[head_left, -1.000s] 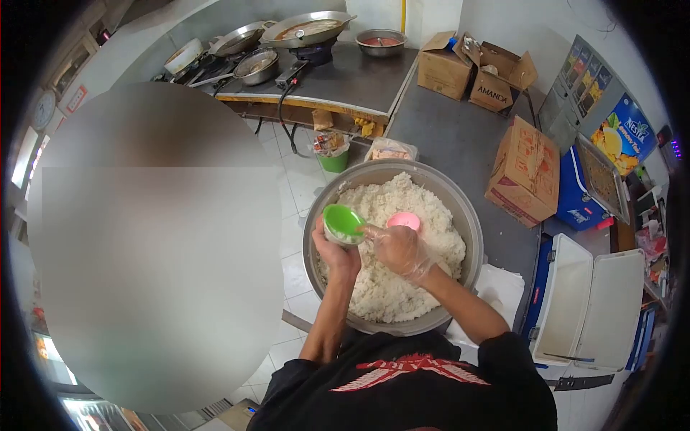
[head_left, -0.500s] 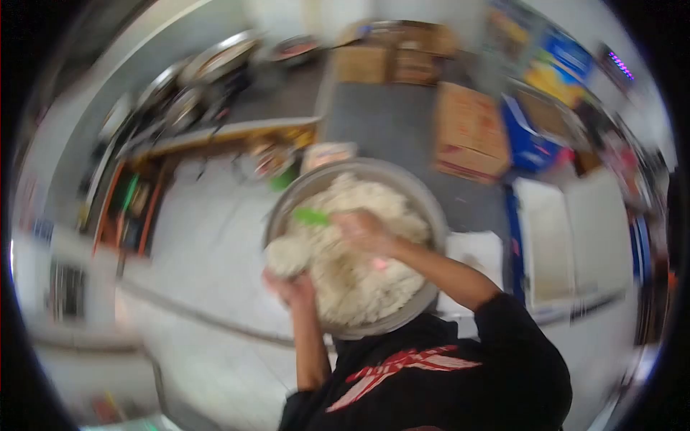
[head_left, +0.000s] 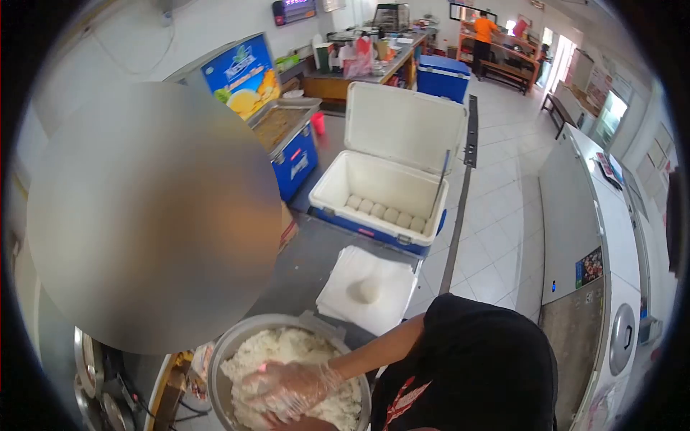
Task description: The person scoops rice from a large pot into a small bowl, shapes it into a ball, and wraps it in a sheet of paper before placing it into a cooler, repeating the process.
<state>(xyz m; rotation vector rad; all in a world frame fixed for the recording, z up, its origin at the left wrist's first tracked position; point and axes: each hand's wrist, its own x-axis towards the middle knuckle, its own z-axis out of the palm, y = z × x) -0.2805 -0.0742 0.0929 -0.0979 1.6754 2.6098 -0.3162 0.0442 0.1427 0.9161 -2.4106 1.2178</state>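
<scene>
A large metal pot (head_left: 228,337) full of cooked white rice (head_left: 316,348) is at the bottom of the view. My right hand (head_left: 291,388), in a clear plastic glove, rests over the rice with its fingers spread. Only a sliver of my left hand (head_left: 277,422) shows below it at the frame's bottom edge; its fingers are mostly hidden. Beyond the pot, a white rice ball (head_left: 370,290) sits on a stack of white paper sheets (head_left: 341,291). An open cooler (head_left: 384,172) behind that holds several similar rice balls (head_left: 388,214). No green scoop shows.
A blue cooler (head_left: 295,164) with a brown-filled metal tray (head_left: 279,128) stands at the back left. Pots (head_left: 88,359) lie at lower left. A big blurred patch hides the left side. A white appliance (head_left: 575,215) stands right; a person in orange (head_left: 485,32) is far off.
My view has swung to the right, bringing the open cooler and room into sight. The green scoop in my right hand and the rice clump in my left are no longer visible.
</scene>
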